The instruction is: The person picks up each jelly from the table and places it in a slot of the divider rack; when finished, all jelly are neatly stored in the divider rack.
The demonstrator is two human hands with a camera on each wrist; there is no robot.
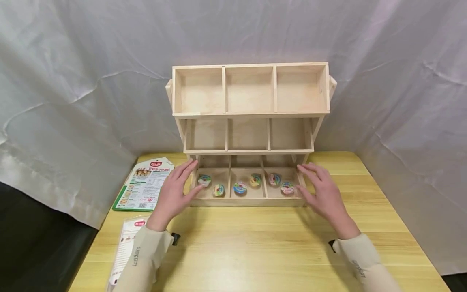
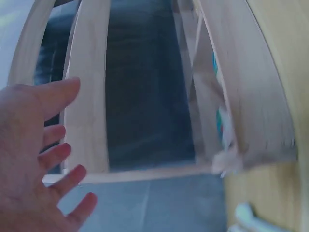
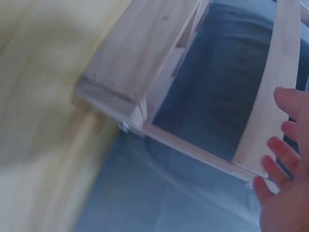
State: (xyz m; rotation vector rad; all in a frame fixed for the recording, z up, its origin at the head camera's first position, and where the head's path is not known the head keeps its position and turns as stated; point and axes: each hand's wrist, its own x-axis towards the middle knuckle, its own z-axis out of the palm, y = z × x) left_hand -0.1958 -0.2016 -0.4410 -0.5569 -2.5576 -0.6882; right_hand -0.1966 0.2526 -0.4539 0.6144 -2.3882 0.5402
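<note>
A three-tier wooden rack stands at the back of the table, each tier split into three compartments. In its bottom tier lie several small round cups with printed lids, two per compartment, among them a blue-rimmed cup in the middle and a pink cup at right. My left hand is spread beside the rack's lower left end, fingers extended and nothing in it. On the other side my right hand is likewise spread at the lower right end. The wrist views show both hands empty with fingers apart, beside the wooden frame.
A green-edged printed package lies on the table left of the rack. Nearer, another printed package lies partly beneath the left forearm. Grey cloth hangs behind and at both sides.
</note>
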